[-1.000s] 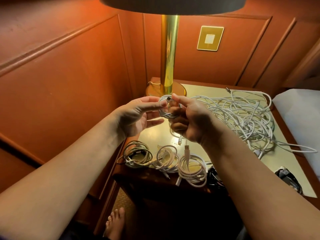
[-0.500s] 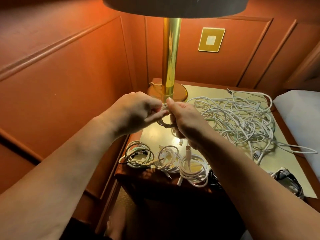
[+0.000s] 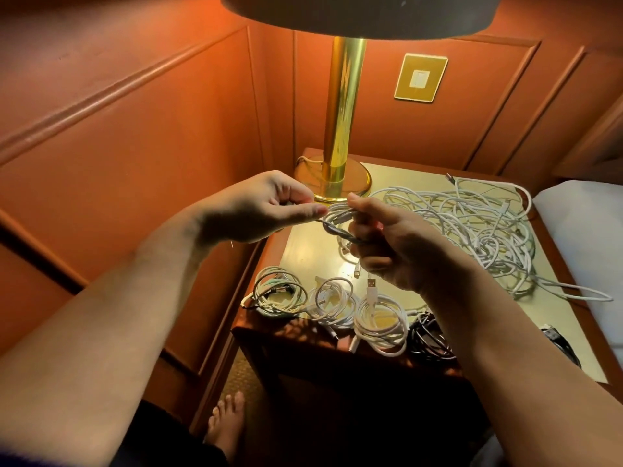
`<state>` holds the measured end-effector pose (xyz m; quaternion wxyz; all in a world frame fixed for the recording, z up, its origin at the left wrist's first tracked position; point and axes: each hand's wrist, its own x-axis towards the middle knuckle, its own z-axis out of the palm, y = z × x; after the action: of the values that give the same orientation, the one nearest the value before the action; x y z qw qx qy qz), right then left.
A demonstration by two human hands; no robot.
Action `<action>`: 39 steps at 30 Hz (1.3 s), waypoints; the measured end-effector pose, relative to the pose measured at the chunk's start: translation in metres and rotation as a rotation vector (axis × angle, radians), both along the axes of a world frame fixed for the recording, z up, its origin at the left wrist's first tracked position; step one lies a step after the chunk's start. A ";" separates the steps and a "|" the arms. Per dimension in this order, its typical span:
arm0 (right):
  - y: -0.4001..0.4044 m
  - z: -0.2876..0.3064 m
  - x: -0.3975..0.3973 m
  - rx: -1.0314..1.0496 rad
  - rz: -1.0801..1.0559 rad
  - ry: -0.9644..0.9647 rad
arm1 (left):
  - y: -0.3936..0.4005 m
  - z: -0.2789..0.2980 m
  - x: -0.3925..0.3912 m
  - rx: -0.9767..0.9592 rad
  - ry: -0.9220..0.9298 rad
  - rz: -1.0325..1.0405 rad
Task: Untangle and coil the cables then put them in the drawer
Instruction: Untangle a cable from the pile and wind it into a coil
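Both hands had drawn slightly apart; the left hand (image 3: 266, 210) pinched and the right hand (image 3: 387, 244) gripped the small white coil (image 3: 338, 219) above the surface (image 3: 310, 244).

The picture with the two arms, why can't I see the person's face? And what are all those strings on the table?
The camera sits on the person's head and looks down, so you see only arms and hands. The left hand and right hand both hold one small white cable coil in the air. The strings are charging cables. On the bedside table, a big tangled pile waits at the back right. Neat finished coils lie along the front edge. The gold lamp stands at the back.
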<state>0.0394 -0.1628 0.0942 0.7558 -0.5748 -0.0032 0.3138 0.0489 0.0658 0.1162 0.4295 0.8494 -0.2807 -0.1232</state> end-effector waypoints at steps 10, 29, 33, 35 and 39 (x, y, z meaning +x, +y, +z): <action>0.011 -0.010 0.010 -0.112 -0.134 0.054 | -0.027 -0.042 -0.005 -0.303 0.069 0.407; 0.041 -0.016 0.024 -0.619 -0.120 -0.239 | -0.005 -0.058 0.013 -0.190 -0.065 0.613; 0.038 -0.024 0.025 -0.902 -0.016 -0.530 | 0.006 -0.065 0.020 0.003 0.017 0.578; 0.038 -0.027 0.026 -0.946 0.048 -0.523 | 0.009 -0.072 0.022 0.114 0.058 0.562; 0.038 -0.030 0.024 -0.980 0.171 -0.465 | 0.010 -0.079 0.026 0.228 0.128 0.531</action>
<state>0.0633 -0.1249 0.0646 0.3507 -0.9114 -0.0704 0.2034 0.0748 0.0763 0.0368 0.3652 0.9265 -0.0053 -0.0906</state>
